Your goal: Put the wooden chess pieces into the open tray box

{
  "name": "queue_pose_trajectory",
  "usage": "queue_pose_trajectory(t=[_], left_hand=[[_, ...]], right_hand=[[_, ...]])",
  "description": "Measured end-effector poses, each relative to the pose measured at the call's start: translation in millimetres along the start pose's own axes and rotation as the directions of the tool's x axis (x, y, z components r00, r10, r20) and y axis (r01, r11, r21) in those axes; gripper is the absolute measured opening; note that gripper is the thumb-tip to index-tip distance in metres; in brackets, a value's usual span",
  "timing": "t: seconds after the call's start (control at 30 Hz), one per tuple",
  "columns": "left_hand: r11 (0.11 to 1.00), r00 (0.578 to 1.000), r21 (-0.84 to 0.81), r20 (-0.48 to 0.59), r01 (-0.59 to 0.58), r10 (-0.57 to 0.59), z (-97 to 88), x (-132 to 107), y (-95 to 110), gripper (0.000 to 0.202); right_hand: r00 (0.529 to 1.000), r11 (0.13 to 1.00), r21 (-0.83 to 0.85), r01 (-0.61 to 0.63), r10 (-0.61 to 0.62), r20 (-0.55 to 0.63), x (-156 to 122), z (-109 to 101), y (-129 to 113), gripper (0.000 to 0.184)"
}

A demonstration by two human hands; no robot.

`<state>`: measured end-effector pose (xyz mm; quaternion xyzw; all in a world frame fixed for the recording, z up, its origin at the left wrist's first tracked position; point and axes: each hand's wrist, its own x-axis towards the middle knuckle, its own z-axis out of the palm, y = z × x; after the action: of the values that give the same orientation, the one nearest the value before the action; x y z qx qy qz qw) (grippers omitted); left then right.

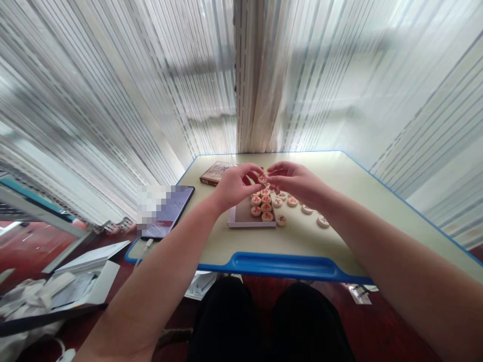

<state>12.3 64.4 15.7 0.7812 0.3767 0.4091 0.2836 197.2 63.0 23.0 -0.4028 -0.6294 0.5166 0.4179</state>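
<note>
Above the far end of a shallow white box [252,224], a round Chinese chess piece [263,178] with a red character is held up between both hands. My left hand [241,182] pinches it from the left, with fingers above and thumb below. From the right, the fingertips of my right hand [289,177] meet its edge. Several red-marked pieces [266,207] lie in rows along the right side of the box. Loose Chinese chess pieces [292,201] are scattered right of it, some partly hidden by my right hand and forearm.
A brown printed box lid [214,174] lies at the back left of the pale table [362,201]. A tablet [177,208] with a white cable [147,245] sits on the left edge. A blue trough [283,265] runs along the front. Curtains [211,75] hang behind.
</note>
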Motion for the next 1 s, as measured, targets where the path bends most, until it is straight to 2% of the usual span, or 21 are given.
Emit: queue_pose_trajectory(t=[0.17, 0.3, 0.37, 0.43, 0.5, 0.57, 0.63, 0.8, 0.93, 1.0], left_hand=[[0.999, 0.999, 0.005, -0.008, -0.04, 0.04, 3.4, -1.7, 1.4, 0.031], [1.0, 1.0, -0.015, 0.003, -0.018, 0.018, 2.9, -1.9, 4.4, 0.033], [0.999, 0.999, -0.043, 0.045, 0.016, -0.014, -0.9, -2.0, 5.9, 0.033], [0.996, 0.987, -0.045, 0.143, 0.074, -0.067, -7.6, -2.7, 7.5, 0.033], [0.99, 0.941, 0.003, 0.312, 0.139, -0.133, -15.7, -4.3, 9.5, 0.033], [0.982, 0.861, 0.084, 0.472, 0.17, -0.19, -22.9, -6.1, 12.0, 0.033], [0.97, 0.814, 0.182, 0.531, 0.164, -0.237, -27.4, -7.0, 14.4, 0.034], [0.924, 0.848, 0.356, 0.44, 0.137, -0.295, -26.3, -5.3, 16.0, 0.04], [0.927, 0.855, 0.347, 0.43, 0.14, -0.29, -20.5, -5.1, 12.1, 0.041], [0.93, 0.844, 0.335, 0.444, 0.154, -0.299, -17.7, -6.0, 10.2, 0.039]], right_hand=[[0.999, 0.998, 0.051, -0.021, 0.023, -0.03, 0.3, 3.6, 1.2, 0.02], [0.999, 0.997, 0.064, -0.033, 0.034, -0.023, -1.3, 3.1, -0.8, 0.022], [0.999, 0.997, 0.062, -0.043, 0.043, 0.0, -1.8, 2.1, -1.6, 0.026], [0.997, 0.994, 0.081, -0.07, 0.068, 0.021, -1.4, 1.0, -1.8, 0.026], [0.994, 0.987, 0.12, -0.107, 0.104, 0.032, -0.2, -0.2, -0.9, 0.02], [0.99, 0.978, 0.153, -0.139, 0.135, 0.033, 1.7, -1.5, 1.0, 0.018], [0.987, 0.974, 0.159, -0.159, 0.157, 0.029, 3.5, -2.8, 3.6, 0.022], [0.983, 0.975, 0.13, -0.179, 0.182, -0.01, 6.2, -4.8, 7.4, 0.025], [0.985, 0.98, 0.121, -0.16, 0.166, -0.044, 7.6, -6.0, 6.6, 0.025], [0.986, 0.982, 0.115, -0.147, 0.154, -0.058, 8.3, -6.7, 6.3, 0.023]])
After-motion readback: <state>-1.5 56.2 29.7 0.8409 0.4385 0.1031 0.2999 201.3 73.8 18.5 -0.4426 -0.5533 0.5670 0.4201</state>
